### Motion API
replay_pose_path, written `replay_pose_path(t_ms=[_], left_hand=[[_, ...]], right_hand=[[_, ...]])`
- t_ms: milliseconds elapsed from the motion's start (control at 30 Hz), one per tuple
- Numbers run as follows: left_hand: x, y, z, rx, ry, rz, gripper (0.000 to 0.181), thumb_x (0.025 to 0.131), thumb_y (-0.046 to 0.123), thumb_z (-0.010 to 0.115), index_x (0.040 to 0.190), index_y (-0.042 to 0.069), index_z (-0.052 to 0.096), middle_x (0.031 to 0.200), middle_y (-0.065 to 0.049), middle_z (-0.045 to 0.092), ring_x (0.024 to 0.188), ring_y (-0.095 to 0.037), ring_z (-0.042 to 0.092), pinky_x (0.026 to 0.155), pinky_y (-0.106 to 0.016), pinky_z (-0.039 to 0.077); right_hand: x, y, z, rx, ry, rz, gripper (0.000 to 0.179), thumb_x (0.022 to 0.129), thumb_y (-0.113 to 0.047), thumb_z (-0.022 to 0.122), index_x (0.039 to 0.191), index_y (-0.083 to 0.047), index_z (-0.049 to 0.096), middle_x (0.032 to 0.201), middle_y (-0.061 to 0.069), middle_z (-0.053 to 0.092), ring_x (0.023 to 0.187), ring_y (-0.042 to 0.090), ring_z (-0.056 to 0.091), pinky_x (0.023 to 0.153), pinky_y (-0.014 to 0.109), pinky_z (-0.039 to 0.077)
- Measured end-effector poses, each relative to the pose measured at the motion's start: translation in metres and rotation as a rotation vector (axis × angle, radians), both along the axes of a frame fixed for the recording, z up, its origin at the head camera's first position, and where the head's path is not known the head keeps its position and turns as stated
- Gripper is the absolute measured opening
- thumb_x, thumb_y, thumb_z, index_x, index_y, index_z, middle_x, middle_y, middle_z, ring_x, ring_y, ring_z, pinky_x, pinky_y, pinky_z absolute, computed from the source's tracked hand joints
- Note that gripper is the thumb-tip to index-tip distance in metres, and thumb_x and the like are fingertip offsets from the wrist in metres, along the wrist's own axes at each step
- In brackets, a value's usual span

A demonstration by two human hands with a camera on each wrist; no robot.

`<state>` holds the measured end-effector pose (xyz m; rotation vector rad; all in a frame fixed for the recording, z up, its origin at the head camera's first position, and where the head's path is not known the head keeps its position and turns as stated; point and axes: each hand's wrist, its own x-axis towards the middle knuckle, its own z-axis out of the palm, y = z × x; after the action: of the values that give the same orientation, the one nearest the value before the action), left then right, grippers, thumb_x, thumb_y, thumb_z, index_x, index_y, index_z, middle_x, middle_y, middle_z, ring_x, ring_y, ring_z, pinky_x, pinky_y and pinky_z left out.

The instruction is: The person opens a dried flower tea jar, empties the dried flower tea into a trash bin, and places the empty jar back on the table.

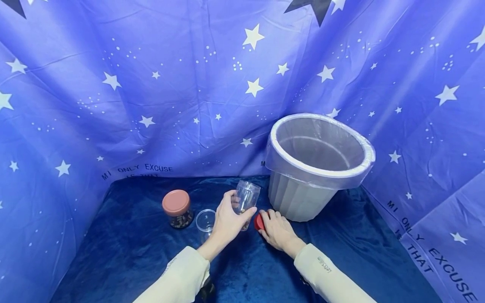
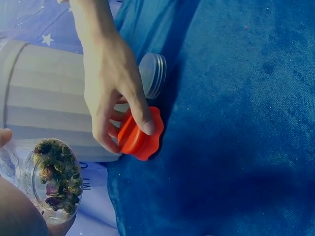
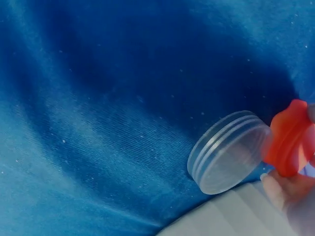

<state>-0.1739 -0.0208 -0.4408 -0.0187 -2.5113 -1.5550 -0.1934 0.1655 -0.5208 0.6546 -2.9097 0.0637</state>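
Note:
My left hand [image 1: 227,221] grips a clear plastic jar [image 1: 248,197], held tilted over the cloth with its uncapped mouth up. Dried flower buds [image 2: 60,177] lie in its bottom, seen from below in the left wrist view. To the right, my right hand [image 1: 279,230] pinches a red scalloped-edged piece [image 1: 259,223] with thumb and fingers, low at the cloth. Beside that piece a clear round lid [image 3: 229,152] with ridged sides stands on edge near the bin; in the head view the right hand hides it.
A grey bin [image 1: 299,198] lined with a clear bag stands behind my right hand. Left of my left hand are another clear container [image 1: 206,221] and a jar with a pinkish lid [image 1: 176,203] and dark contents. Blue cloth [image 1: 129,248] covers the table; a starry curtain [image 1: 197,84] surrounds it.

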Motion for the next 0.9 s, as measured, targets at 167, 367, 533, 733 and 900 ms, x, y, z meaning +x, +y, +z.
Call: replay_pose_path(t_ms=[167,367,533,733,900], left_hand=[[0.0,0.0004,0.0004,-0.001,-0.004,0.0,0.07,0.078,0.041,0.08,0.133,0.012,0.05,0.113,-0.007,0.066,0.106,-0.022,0.063,0.088,-0.042,0.051],[0.0,0.0002,0.0006,-0.005,-0.008,0.003,0.069,0.077,0.041,0.081,0.133,0.012,0.05,0.113,-0.007,0.066,0.106,-0.022,0.063,0.089,-0.042,0.051],[0.0003,0.0003,0.0008,-0.003,-0.011,-0.003,0.069,0.078,0.041,0.08,0.133,0.012,0.05,0.112,-0.007,0.066,0.105,-0.021,0.063,0.088,-0.041,0.051],[0.0,0.0005,0.0008,0.002,-0.008,-0.003,0.069,0.077,0.041,0.08,0.133,0.012,0.05,0.112,-0.007,0.066,0.105,-0.021,0.063,0.088,-0.04,0.051],[-0.0005,0.0007,0.0005,0.001,-0.004,-0.003,0.068,0.078,0.04,0.08,0.133,0.012,0.05,0.113,-0.007,0.066,0.106,-0.022,0.063,0.088,-0.041,0.052]], right_hand=[[0.0026,0.0007,-0.0052,-0.006,0.07,-0.016,0.056,0.086,-0.032,0.072,0.13,-0.004,0.052,0.113,0.02,0.058,0.093,0.035,0.058,0.079,0.045,0.053],[0.0044,0.0004,-0.007,-0.02,0.1,-0.001,0.053,0.086,-0.031,0.073,0.13,-0.009,0.053,0.112,0.02,0.057,0.089,0.034,0.057,0.077,0.044,0.053],[0.0035,0.0016,-0.0064,-0.028,0.129,0.051,0.049,0.084,-0.029,0.075,0.126,-0.015,0.055,0.11,0.019,0.058,0.086,0.033,0.056,0.074,0.043,0.053],[0.0002,0.0018,-0.0043,-0.017,0.161,0.129,0.047,0.082,-0.028,0.077,0.124,-0.018,0.056,0.108,0.018,0.058,0.086,0.032,0.056,0.073,0.043,0.053],[0.0,0.0008,-0.0021,0.008,0.19,0.154,0.048,0.081,-0.03,0.077,0.124,-0.02,0.058,0.109,0.017,0.059,0.087,0.031,0.057,0.071,0.041,0.053]])
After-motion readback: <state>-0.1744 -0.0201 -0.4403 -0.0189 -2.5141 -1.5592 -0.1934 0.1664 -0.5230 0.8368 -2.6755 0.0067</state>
